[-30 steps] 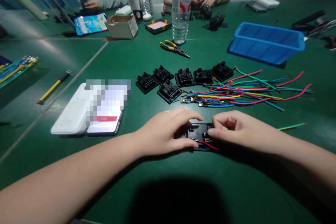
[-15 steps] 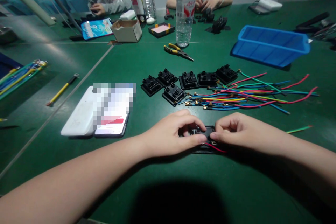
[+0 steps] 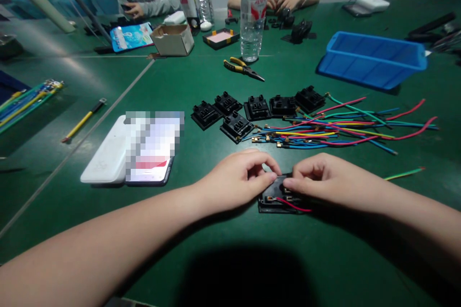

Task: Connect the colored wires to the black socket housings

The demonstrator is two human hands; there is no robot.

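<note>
A black socket module [image 3: 275, 200] lies flat on the green table in front of me, with a thin red wire [image 3: 293, 206] running out of it to the right. My left hand [image 3: 236, 180] is curled, its thumb and fingertips pinching the module's upper left corner. My right hand [image 3: 324, 180] is also curled, thumb and forefinger pressed on the module's top edge where the red wire enters. Beyond my hands lie several more black socket modules [image 3: 236, 126] in a row and a bundle of coloured wires [image 3: 342, 127] with brass ends.
A white power bank and a phone [image 3: 118, 153] lie at the left. Yellow-handled pliers [image 3: 241, 67], a water bottle [image 3: 254, 14], a cardboard box [image 3: 173, 39] and a blue tray [image 3: 374, 57] stand farther back. Two other people work at the far edge. A yellow pencil [image 3: 82, 120] lies far left.
My left hand has slid left off the module, uncovering more of its near face. My fingers have closed into a tighter pinch on its top edge; the view shifted slightly.
</note>
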